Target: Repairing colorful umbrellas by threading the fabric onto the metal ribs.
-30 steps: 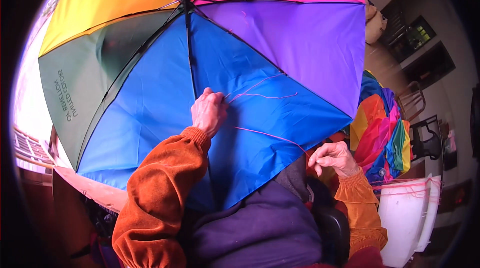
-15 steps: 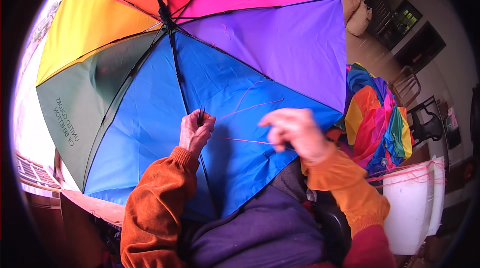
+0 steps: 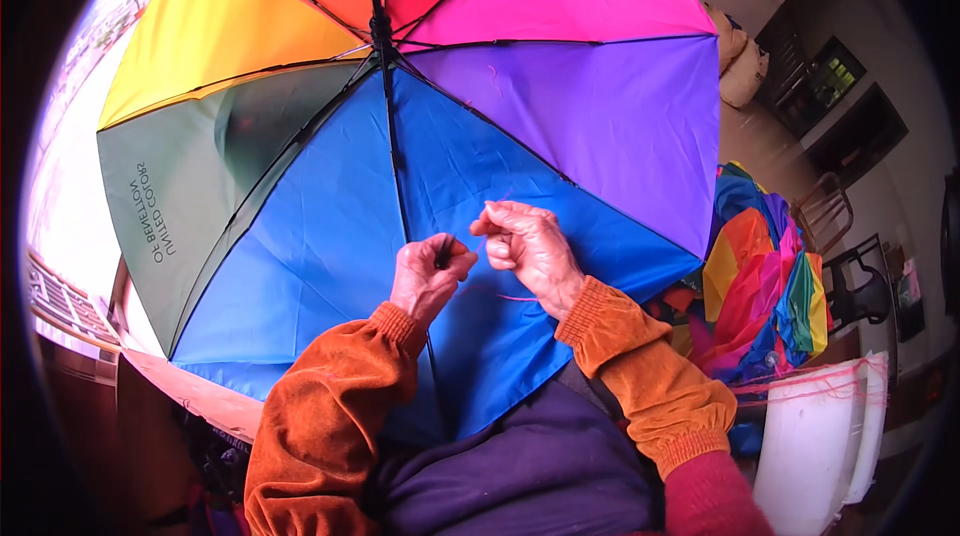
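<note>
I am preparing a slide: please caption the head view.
Left hand holding a small dark object, right hand close by, over blue panels of an open multicoloured umbrella, pink thread nearby.

The umbrella [image 3: 450, 151] is panelled in yellow, orange, red, pink, violet, blue and grey-green.

Right of the fingers [image 3: 497, 220]: multicoloured cloth [image 3: 747, 281], heaped. Further right: a wooden chair [image 3: 846, 200], with a black chair [image 3: 868, 304] just below. Lower right: a white block [image 3: 808, 446]. Upper right: pale bags [image 3: 742, 71] and, beyond them, a window [image 3: 838, 73]. Far left, below finger level: a slatted rack [image 3: 68, 304].
</note>
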{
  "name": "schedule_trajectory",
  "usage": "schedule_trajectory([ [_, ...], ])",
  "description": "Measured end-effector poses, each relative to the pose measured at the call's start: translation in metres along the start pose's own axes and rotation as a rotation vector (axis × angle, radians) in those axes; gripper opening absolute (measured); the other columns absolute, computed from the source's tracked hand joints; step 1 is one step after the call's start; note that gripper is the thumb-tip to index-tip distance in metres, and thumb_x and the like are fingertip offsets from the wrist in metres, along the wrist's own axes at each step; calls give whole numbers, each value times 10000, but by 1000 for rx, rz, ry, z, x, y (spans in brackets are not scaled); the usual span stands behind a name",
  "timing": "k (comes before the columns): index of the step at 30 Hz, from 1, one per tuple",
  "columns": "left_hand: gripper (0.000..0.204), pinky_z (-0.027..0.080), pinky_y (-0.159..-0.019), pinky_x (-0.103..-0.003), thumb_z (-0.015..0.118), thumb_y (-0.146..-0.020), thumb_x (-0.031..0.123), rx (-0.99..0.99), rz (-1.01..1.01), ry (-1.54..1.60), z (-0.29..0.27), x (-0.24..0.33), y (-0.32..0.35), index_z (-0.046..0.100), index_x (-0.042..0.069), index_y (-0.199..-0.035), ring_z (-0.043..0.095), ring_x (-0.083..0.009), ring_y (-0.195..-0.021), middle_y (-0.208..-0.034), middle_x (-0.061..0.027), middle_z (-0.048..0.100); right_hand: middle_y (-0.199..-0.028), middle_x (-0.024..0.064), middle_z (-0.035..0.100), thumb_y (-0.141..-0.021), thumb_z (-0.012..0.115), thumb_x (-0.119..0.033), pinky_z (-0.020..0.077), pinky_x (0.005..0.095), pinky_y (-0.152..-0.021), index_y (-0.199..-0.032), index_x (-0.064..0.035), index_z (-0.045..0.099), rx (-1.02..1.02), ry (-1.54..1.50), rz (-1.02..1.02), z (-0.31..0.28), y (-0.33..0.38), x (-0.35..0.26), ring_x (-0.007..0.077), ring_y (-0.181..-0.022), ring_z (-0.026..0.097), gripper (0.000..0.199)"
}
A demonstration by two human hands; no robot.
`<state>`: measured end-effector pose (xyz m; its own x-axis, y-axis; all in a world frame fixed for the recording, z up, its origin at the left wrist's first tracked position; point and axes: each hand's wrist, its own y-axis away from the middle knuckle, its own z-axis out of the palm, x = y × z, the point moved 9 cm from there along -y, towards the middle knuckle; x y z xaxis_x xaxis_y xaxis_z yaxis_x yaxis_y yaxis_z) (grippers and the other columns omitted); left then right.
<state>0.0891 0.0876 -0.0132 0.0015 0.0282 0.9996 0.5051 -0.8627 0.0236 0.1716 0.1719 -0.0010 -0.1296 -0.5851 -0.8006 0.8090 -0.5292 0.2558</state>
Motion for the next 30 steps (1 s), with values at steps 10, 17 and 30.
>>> schedule_trajectory([
  [10,86,395,-492,-262,625,-736,69,-291,198,-369,22,2,9,570,9,-708,465,-87,-518,-554,-28,519,-621,73,581,-834,590,-125,326,195,-353,-793,33,613,6,446,-293,39,26,-58,83,-406,456,165],
  [17,72,411,-513,-287,620,-723,45,-399,162,-401,30,6,16,565,6,-696,472,-117,-509,-562,-70,512,-600,69,576,-825,600,-97,323,189,-346,-775,40,625,-29,613,-375,54,38,-75,78,-407,460,148],
  [30,113,330,-430,-182,654,-783,118,45,79,258,-17,80,20,620,31,-846,425,-37,-493,-599,40,497,-582,16,552,-817,598,-69,356,200,-412,-745,26,618,-48,1058,-593,72,48,-77,72,-467,469,120],
])
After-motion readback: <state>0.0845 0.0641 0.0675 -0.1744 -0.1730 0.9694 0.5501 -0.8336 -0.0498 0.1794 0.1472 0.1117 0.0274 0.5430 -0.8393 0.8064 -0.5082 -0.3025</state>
